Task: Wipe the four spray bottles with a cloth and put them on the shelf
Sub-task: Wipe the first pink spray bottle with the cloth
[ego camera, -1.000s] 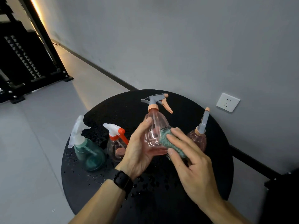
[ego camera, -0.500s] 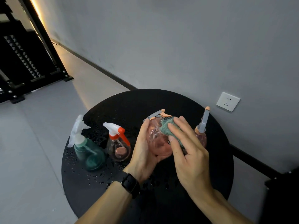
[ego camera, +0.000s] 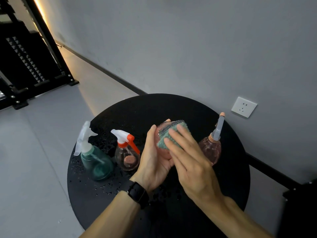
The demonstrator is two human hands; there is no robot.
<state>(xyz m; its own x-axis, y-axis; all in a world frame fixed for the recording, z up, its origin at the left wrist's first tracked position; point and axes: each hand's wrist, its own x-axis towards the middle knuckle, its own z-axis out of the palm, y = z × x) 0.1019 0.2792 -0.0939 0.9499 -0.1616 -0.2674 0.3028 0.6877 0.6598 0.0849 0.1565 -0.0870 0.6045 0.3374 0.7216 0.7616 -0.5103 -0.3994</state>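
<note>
My left hand [ego camera: 155, 166] grips a pink spray bottle [ego camera: 162, 152] above the round black table [ego camera: 120, 200], tipped so its head points away and is mostly hidden. My right hand [ego camera: 190, 158] presses a green cloth [ego camera: 171, 134] against the bottle's body with straight fingers. A green bottle with a pale trigger [ego camera: 96, 162] stands at the table's left. Beside it stands a clear bottle with a white and orange trigger [ego camera: 127, 155]. Another pink bottle with a grey head [ego camera: 211, 148] stands to the right of my hands.
Water drops lie on the table's left and front. A grey wall with a white socket [ego camera: 244, 107] runs close behind the table. A black metal rack [ego camera: 25, 66] stands on the floor at the far left.
The held bottle has tipped from upright to leaning away, hiding its trigger. My right hand has slid the cloth up from the bottle's lower body toward its top.
</note>
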